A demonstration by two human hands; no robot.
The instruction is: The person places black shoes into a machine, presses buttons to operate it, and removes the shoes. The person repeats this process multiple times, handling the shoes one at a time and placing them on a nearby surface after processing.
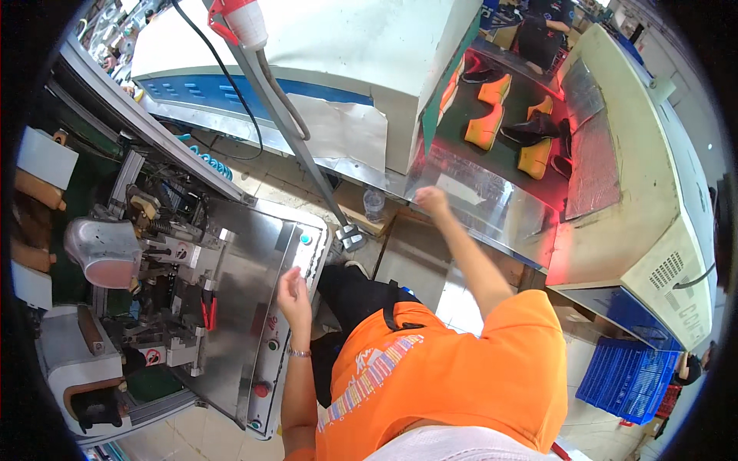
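My left hand [293,290] hovers with loosely curled fingers over the right edge of a steel machine top [246,284], beside its strip of round buttons [270,346]. It holds nothing. My right hand [432,200] reaches forward, its fingers closed, and rests on the near edge of a shiny steel shelf [492,207] in front of a conveyor. On the dark green belt [507,92] beyond it lie several orange-yellow shoe pieces [485,128] and black shoes [529,129]. I wear an orange shirt.
Red-handled pliers [207,309] lie on the machine top. A grey metal shoe form [103,250] sits at the left. A clear bottle [373,204] stands on the floor ahead. A blue crate [626,378] is at lower right. Another person [541,37] works at the belt's far end.
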